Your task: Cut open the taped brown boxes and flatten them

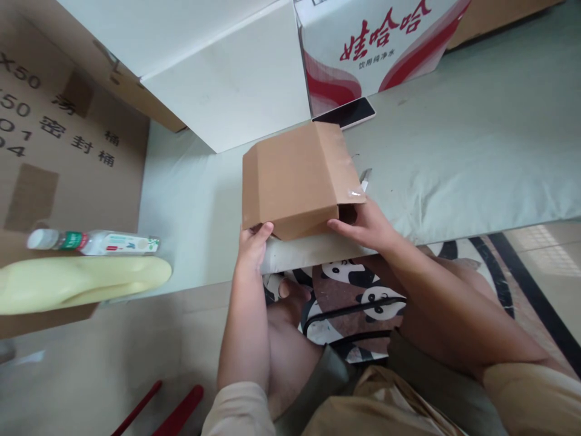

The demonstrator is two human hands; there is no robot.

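Observation:
A brown cardboard box (295, 178) rests near the front edge of the cloth-covered table, its side flaps sticking out at left and right. My left hand (253, 245) grips its near left corner, thumb on the front and the other fingers mostly hidden behind the flap. At the near right corner, my right hand (361, 224) holds the box with the thumb along the front, beside a dark gap under the right flap. A bit of shiny clear tape (356, 193) shows on that flap. Just beyond my right hand lies a small cutter blade (365, 179), partly hidden.
Behind the box stand a white box (236, 91) and a red-and-white water carton (376, 48), with a phone (347, 113) before it. At left are a large carton (68, 151), a plastic bottle (95, 241) and a pale yellow object (86, 281). Light green cloth (476, 151) covers the table.

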